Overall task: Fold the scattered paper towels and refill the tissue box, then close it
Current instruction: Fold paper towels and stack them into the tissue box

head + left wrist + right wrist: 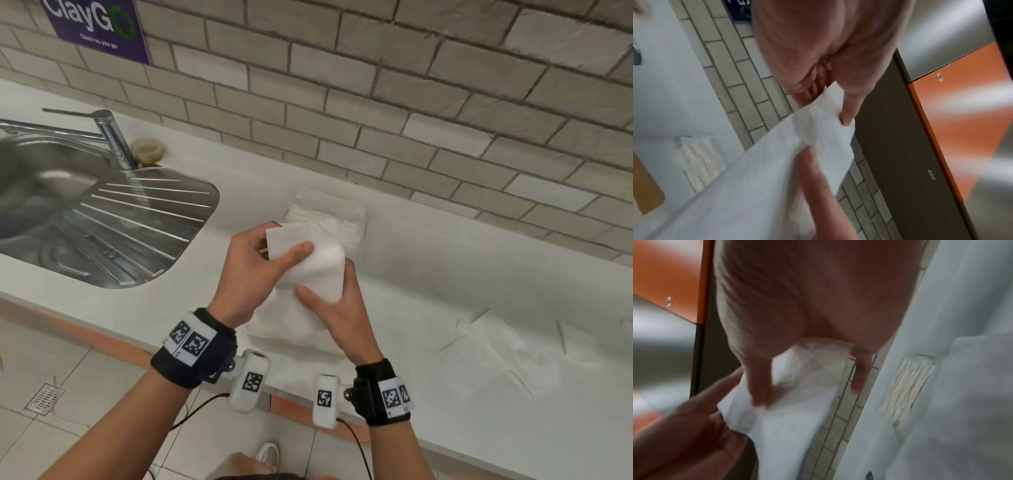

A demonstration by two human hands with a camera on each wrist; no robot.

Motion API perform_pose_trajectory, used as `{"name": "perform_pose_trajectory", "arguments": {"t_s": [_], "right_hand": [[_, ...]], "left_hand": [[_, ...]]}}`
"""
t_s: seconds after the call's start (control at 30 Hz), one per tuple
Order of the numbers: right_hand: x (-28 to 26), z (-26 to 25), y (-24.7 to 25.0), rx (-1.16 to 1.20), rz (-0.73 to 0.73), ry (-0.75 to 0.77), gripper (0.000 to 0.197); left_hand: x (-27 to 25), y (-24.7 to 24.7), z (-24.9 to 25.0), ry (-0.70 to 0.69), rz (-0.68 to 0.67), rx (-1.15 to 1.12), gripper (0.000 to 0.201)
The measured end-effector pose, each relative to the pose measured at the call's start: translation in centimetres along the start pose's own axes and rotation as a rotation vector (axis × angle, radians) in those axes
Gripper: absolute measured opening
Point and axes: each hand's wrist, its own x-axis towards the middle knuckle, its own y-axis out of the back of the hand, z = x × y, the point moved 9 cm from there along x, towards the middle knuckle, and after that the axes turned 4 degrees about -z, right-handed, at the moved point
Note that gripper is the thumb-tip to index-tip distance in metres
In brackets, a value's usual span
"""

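Note:
Both hands hold one white paper towel (322, 263) in the air above the counter. My left hand (291, 240) pinches its upper left corner, thumb on the front and fingers behind. My right hand (325, 281) grips the lower right part, thumb on the front. The left wrist view shows my left hand (830, 138) pinching the towel (777, 170). In the right wrist view my right hand (809, 386) holds the towel (789, 410). A stack of folded towels (329, 212) sits in an open box just behind the hands. Loose unfolded towels (496, 349) lie on the counter to the right.
A steel sink (102, 219) with a tap (111, 137) fills the left side, and a small plastic tub (148, 150) stands beside the tap. A white flat item (284, 330) lies on the counter under my hands. A tiled wall (411, 102) runs behind.

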Motion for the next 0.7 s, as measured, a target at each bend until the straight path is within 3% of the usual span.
{"name": "perform_pose_trajectory", "arguments": {"t_s": [0.1, 0.2, 0.3, 0.43, 0.5, 0.57, 0.63, 0.7], "right_hand": [[-0.1, 1.6, 2.1, 0.037, 0.104, -0.050, 0.054], [-0.9, 5.1, 4.8, 0.126, 0.243, -0.142, 0.051], [-1.5, 7.7, 6.8, -0.249, 0.370, -0.205, 0.047], [-1.5, 9.3, 5.3, -0.631, 0.329, -0.150, 0.046], [-1.9, 8.4, 4.7, -0.840, 0.380, -0.073, 0.046], [-1.9, 6.3, 3.6, -1.015, 0.385, 0.075, 0.036], [-0.8, 5.8, 1.7, -1.105, 0.205, 0.118, 0.030], [0.5, 8.0, 0.1, -1.171, -0.049, 0.000, 0.035]], "left_hand": [[0.6, 2.4, -1.8, -0.022, 0.153, 0.088, 0.027], [0.1, 4.3, -4.7, -0.007, 0.209, 0.262, 0.040], [-0.8, 4.5, -8.6, 0.019, 0.141, 0.547, 0.046], [-1.6, 3.0, -14.3, 0.108, -0.076, 0.941, 0.044], [-1.8, 2.4, -13.7, 0.005, -0.085, 1.063, 0.044], [-1.6, 1.1, -11.9, -0.232, -0.094, 1.150, 0.043], [-1.2, -1.3, -11.8, -0.365, -0.291, 1.187, 0.034], [-0.8, -3.6, -14.3, -0.250, -0.633, 1.282, 0.023]]}}
